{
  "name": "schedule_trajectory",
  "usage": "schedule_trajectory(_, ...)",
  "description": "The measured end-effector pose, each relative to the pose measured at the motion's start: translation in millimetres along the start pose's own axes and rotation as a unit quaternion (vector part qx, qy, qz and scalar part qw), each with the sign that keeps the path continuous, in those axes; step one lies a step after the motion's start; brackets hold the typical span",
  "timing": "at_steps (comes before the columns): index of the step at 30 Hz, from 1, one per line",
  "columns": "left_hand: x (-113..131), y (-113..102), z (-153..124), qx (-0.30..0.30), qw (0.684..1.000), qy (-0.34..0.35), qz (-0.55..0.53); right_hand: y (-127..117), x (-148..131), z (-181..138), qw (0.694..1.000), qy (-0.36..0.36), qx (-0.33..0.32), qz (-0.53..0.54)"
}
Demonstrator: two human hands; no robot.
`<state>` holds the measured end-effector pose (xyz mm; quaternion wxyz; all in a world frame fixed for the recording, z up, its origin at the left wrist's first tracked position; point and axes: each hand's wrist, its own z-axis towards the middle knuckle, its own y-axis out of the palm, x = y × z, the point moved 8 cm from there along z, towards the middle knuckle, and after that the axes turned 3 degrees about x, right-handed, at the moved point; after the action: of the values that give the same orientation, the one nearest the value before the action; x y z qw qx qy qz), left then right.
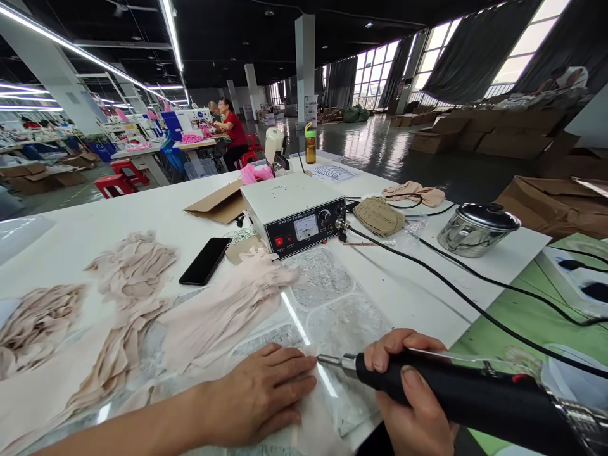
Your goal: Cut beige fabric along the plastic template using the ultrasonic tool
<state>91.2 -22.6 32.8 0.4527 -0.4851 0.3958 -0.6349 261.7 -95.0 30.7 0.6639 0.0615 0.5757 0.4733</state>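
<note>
My right hand (408,392) is closed round a black handheld tool (456,392) with a metal tip that points left. That tip sits just beside the fingertips of my left hand (261,392). My left hand lies flat, fingers stretched, pressing pale pink fabric (218,316) onto a glossy clear sheet (332,304) on the white table (394,285). A black cable (475,310) runs from the tool's end up to a white control box (297,212) with a dial and knobs.
Heaps of beige fabric strips (133,259) lie left, a black phone (205,261) by the box. A cardboard piece (218,202), a steel pot with lid (477,229), a bottle (310,143) stand farther back. A person in red (232,130) works at distant tables.
</note>
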Motion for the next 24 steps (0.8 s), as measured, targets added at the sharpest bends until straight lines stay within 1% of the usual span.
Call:
schedule_trajectory(3, 0.3, -0.2, -0.1, 0.003, 1.0, 0.005, 0.0, -0.5, 6.2, 0.7, 1.0, 0.003, 0.009, 0.004)
schedule_trajectory(9, 0.6, 2.1, -0.8, -0.007, 1.0, 0.007, 0.017, 0.4, 14.2, 1.4, 1.0, 0.011, 0.003, 0.001)
schedule_trajectory(13, 1.7, 1.0, 0.1, -0.001, 1.0, 0.008, 0.016, -2.6, 10.0, 0.4, 1.0, 0.011, 0.004, 0.002)
schedule_trajectory(17, 1.0, 1.7, 0.1, 0.002, 1.0, 0.01, 0.015, -2.2, 4.1, -0.9, 1.0, 0.021, -0.009, 0.011)
schedule_trajectory(24, -0.5, 3.1, 0.2, 0.01, 1.0, 0.013, 0.015, 1.2, 1.6, -2.0, 1.0, 0.005, -0.026, 0.003)
